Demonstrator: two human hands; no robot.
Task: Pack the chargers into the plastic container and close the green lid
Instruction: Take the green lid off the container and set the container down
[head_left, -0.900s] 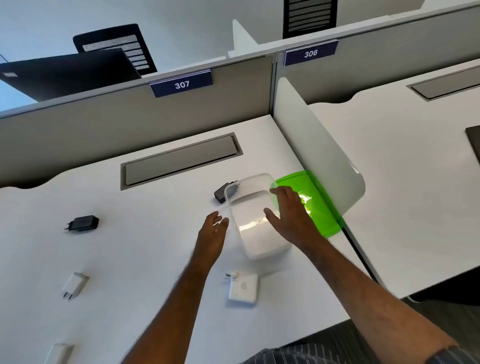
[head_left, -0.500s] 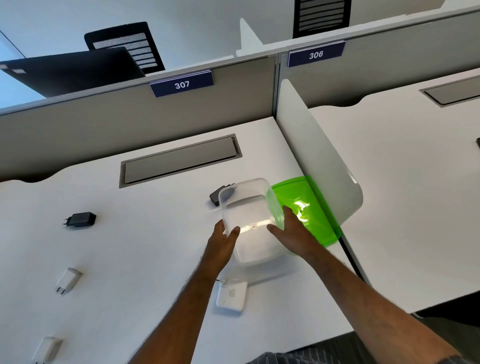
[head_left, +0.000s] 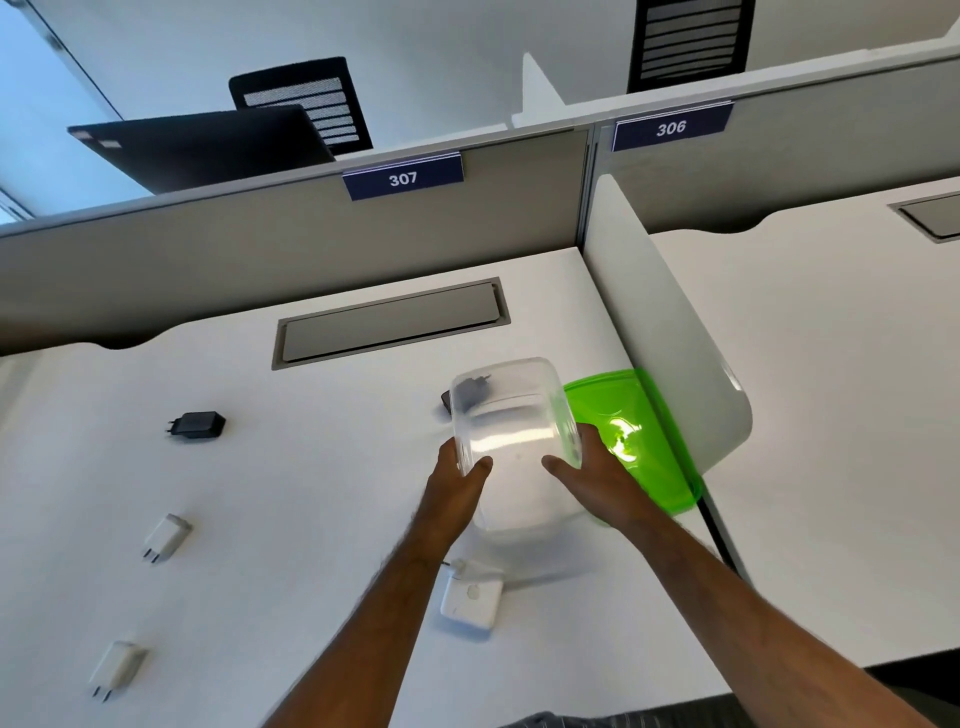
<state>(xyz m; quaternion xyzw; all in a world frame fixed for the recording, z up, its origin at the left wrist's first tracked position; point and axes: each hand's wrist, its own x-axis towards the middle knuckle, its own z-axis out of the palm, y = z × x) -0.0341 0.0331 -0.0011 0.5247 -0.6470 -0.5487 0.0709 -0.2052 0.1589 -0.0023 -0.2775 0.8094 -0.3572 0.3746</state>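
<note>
A clear plastic container (head_left: 511, 421) is held tilted above the white desk, my left hand (head_left: 460, 480) gripping its left side and my right hand (head_left: 592, 475) its right side. The green lid (head_left: 641, 415) lies on the desk just right of it, against the divider. A black charger (head_left: 470, 395) shows through the container's far wall. Another black charger (head_left: 197, 425) lies at the left. Two white plug chargers (head_left: 166, 535) (head_left: 117, 667) lie at the near left. A square white charger (head_left: 471, 603) rests below my hands.
A white curved divider (head_left: 670, 332) stands at the desk's right side. A grey cable hatch (head_left: 389, 325) is set into the desk behind the container. Grey partition panels with signs 307 (head_left: 402, 176) and 306 close the back.
Both hands closed on the container and lifted it off the desk, tilting it towards me. The view shifted slightly right.
</note>
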